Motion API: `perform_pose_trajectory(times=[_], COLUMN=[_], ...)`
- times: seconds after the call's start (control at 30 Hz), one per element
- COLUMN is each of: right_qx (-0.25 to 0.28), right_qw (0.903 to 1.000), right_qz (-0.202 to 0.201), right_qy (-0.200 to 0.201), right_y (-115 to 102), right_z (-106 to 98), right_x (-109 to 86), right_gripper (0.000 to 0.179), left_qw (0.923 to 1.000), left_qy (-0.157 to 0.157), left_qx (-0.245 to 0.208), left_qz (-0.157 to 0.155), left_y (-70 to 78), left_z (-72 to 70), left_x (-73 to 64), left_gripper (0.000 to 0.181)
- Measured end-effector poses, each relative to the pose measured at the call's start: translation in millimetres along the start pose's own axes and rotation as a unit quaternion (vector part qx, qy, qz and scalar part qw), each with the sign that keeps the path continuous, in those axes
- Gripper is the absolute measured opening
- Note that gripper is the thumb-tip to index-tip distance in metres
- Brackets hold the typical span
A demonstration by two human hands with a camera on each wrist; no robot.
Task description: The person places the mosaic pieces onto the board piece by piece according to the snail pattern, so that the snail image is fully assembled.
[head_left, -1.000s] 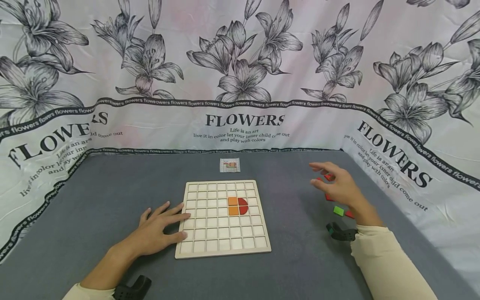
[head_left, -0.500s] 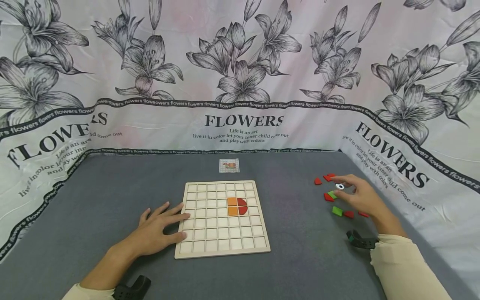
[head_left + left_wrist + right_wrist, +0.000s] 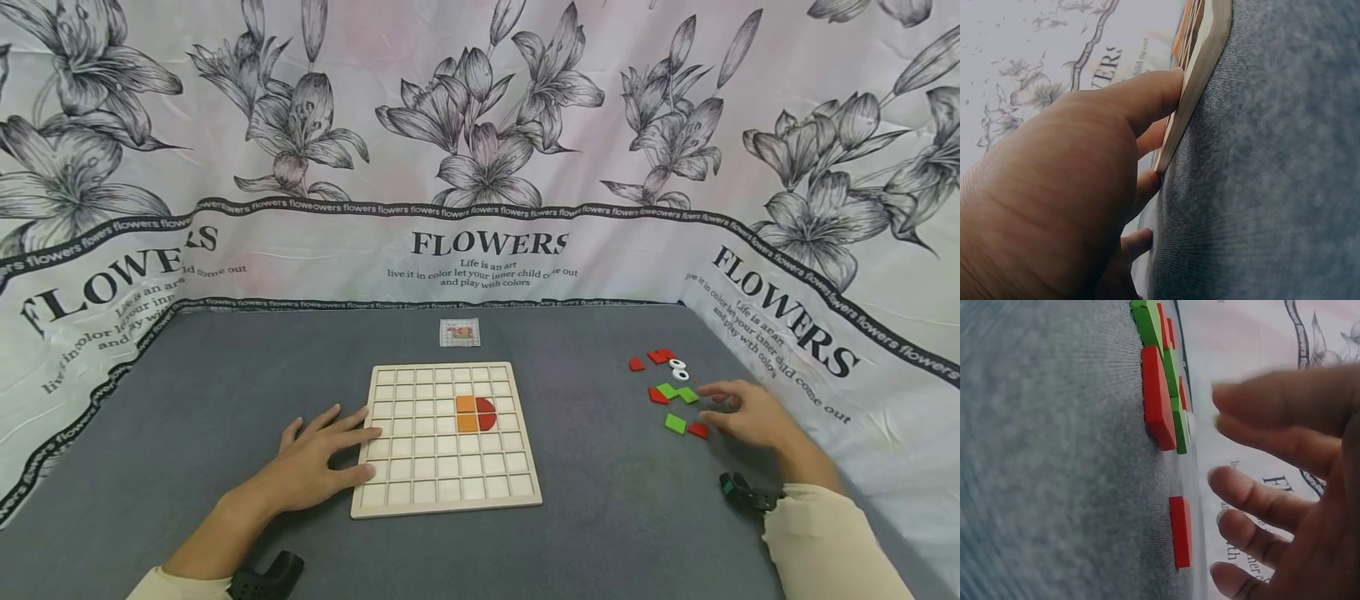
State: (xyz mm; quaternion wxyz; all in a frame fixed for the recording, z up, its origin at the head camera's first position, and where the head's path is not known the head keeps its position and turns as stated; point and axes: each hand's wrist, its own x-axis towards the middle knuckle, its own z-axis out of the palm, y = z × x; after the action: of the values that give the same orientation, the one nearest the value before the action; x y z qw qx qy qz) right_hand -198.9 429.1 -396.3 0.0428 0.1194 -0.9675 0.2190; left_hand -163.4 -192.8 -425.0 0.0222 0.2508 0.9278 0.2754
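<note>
Left hand (image 3: 318, 460), spread, touches the board (image 3: 423, 450); right of it, right hand (image 3: 753, 417) seems relaxed near blocks (image 3: 675, 423); behind, cloth (image 3: 480, 250) reads "FLOWERS".

The person's right hand (image 3: 752, 415) has moved closer to the right edge of the grey table (image 3: 600, 508). A small round white piece with a black middle (image 3: 677, 364) and a flat green four-sided piece (image 3: 687, 395), hidden before, now show.

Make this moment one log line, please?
left hand: touching board | right hand: near green block, holding nothing | orange blocks: on board
</note>
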Motion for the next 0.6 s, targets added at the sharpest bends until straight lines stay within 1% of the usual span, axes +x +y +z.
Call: perform_pose_trajectory(times=[0.13,0.23,0.3,0.4,0.53,0.6], right_qx=[0.009,0.012,0.012,0.01,0.004,0.005], right_qw=[0.9988,0.9975,0.9971,0.9966,0.9963,0.9963], right_qz=[-0.008,-0.022,-0.027,-0.037,-0.059,-0.064], right_qy=[-0.046,-0.066,-0.071,-0.073,-0.061,-0.057], right_y=[-0.4,0.4,1.1,1.6,0.7,-0.3], right_z=[1.5,2.7,3.2,3.6,5.0,5.5], right_x=[-1.9,-1.7,-1.5,-1.5,-2.8,-3.1], right_gripper=[0.037,0.035,0.034,0.027,0.019,0.017], left_qw=[1.0,1.0,1.0,1.0,1.0,1.0], left_qy=[0.0,-0.001,-0.003,-0.005,-0.003,-0.004], left_qx=[0.0,0.0,0.0,-0.001,0.001,0.001], left_qz=[-0.001,-0.003,-0.005,-0.008,-0.008,-0.008], left_y=[-0.6,-1.0,-1.5,-2.1,-2.1,-1.6], left_z=[0.8,0.4,0.1,-0.2,0.0,-0.1], left_x=[0.4,0.9,1.0,1.0,0.8,0.7], left_gripper=[0.061,0.061,0.061,0.062,0.061,0.061])
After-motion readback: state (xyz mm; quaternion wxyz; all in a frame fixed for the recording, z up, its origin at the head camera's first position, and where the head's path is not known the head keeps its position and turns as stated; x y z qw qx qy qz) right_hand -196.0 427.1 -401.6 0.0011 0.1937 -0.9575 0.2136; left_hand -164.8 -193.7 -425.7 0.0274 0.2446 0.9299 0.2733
